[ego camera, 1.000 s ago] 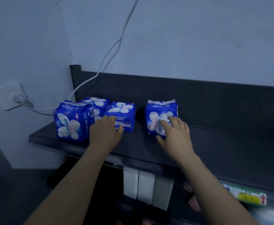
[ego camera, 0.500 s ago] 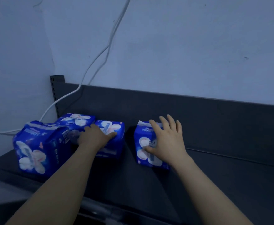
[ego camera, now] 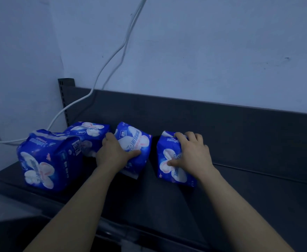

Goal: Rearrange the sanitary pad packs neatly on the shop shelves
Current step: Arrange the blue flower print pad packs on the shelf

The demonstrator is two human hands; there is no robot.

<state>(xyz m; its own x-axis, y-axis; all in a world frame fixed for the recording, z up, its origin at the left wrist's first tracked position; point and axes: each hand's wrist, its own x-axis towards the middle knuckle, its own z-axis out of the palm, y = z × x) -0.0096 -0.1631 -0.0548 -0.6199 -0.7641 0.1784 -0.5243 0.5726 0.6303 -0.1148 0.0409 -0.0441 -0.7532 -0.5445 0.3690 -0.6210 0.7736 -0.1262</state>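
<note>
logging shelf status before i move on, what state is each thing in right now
left hand, gripping the middle pack
middle pack, tilted, not standing square
right hand, gripping the right pack over its top
right pack, upright on the shelf, apart from the others
front-left pack, upright, no hand on it
back-left pack, lying flat
cable, hanging loose behind the packs

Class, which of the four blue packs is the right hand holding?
The rightmost pack: the right hand grips its top. The left hand holds the middle pack; the front-left pack and back-left pack lie beyond.
</note>
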